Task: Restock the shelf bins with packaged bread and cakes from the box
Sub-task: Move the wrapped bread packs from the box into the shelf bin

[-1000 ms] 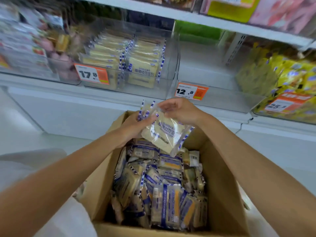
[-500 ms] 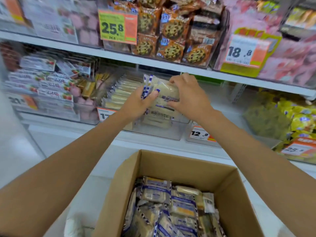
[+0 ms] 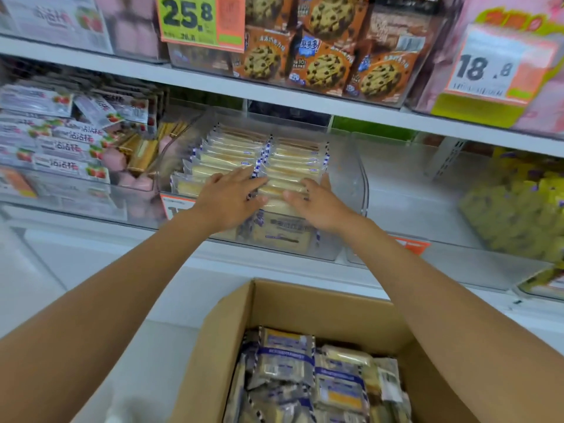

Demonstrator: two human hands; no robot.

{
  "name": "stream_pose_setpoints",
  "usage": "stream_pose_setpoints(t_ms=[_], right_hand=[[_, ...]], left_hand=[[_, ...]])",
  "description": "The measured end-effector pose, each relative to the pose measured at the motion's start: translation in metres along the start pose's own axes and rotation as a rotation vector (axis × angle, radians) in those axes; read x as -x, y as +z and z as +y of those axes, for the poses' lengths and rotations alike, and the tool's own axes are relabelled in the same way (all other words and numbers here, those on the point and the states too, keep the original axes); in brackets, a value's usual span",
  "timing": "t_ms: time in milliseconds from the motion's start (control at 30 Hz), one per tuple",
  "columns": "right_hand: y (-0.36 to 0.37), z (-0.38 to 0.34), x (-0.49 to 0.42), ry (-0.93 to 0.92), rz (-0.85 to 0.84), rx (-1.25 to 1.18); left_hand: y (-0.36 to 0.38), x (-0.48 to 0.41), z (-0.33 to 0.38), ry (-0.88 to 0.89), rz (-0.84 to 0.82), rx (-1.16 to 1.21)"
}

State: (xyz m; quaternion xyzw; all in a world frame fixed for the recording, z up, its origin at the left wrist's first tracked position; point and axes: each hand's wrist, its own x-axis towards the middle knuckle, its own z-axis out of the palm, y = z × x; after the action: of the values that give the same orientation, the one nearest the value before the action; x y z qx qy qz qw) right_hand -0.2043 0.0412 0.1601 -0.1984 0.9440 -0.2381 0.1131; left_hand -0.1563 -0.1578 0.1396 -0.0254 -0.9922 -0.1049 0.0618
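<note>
Reaching into the clear bin point(image 3: 351, 190) on the middle shelf, up at 12 o'clock from the cardboard box point(image 3: 305, 303). Got the left hand point(image 3: 229, 199) laid flat, fingers straight and spread, on top of the bread packets point(image 3: 232, 151) standing on edge in two rows inside. Same deal with the right hand point(image 3: 317, 206) at 3 o'clock of it: flat, fingers out, pressing on the front of that side's row. Gripping nothing with either one.

Can see one front packet point(image 3: 280, 235) face-on through the bin's front wall, just under the palms.

Down at 6 o'clock, more blue-striped packets point(image 3: 305, 377) piled loose in the open box.

Over at 9 o'clock of the bin, strawberry snack packs point(image 3: 61, 145); at 3 o'clock, yellow bags point(image 3: 518, 203), pretty blurry. Up at 12, chocolate chip cookie packs point(image 3: 323, 65) beside a 25.8 price tag point(image 3: 195, 19), plus an 18.8 tag point(image 3: 488, 71) at 1 o'clock.
</note>
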Motion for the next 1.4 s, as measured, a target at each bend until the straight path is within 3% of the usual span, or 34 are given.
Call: stream_pose_setpoints(t_ms=[133, 233, 333, 400, 533, 633, 733, 933, 1067, 1267, 1400], right_hand=[[-0.005, 0.015, 0.016, -0.049, 0.062, 0.058], [0.001, 0.019, 0.042, -0.230, 0.317, 0.152], [0.017, 0.030, 0.080, -0.382, 0.517, 0.165], [0.038, 0.049, 0.109, -0.329, 0.407, 0.100], [0.086, 0.114, 0.162, -0.049, -0.032, 0.008], [0.125, 0.174, 0.186, 0.110, -0.276, 0.071], [0.159, 0.221, 0.188, 0.223, -0.392, 0.109], [0.231, 0.264, 0.158, 0.268, -0.509, 0.011], [0.253, 0.274, 0.149, 0.123, -0.313, 0.128], [0.167, 0.233, 0.147, 0.062, -0.310, -0.063], [0.112, 0.195, 0.166, 0.021, -0.371, -0.308]], left_hand=[[-0.003, 0.009, 0.010, -0.027, 0.141, 0.142], [-0.006, 0.026, 0.037, -0.003, 0.371, 0.146], [0.009, 0.057, 0.072, 0.010, 0.362, 0.273], [0.031, 0.084, 0.090, -0.051, 0.183, 0.446], [0.099, 0.139, 0.102, -0.161, -0.187, 0.553], [0.143, 0.166, 0.095, -0.261, -0.338, 0.574], [0.167, 0.175, 0.094, -0.285, -0.423, 0.569], [0.186, 0.177, 0.104, -0.322, -0.474, 0.603], [0.191, 0.178, 0.101, -0.355, -0.491, 0.624], [0.188, 0.166, 0.115, -0.377, -0.453, 0.680], [0.172, 0.151, 0.146, -0.327, -0.540, 0.947]])
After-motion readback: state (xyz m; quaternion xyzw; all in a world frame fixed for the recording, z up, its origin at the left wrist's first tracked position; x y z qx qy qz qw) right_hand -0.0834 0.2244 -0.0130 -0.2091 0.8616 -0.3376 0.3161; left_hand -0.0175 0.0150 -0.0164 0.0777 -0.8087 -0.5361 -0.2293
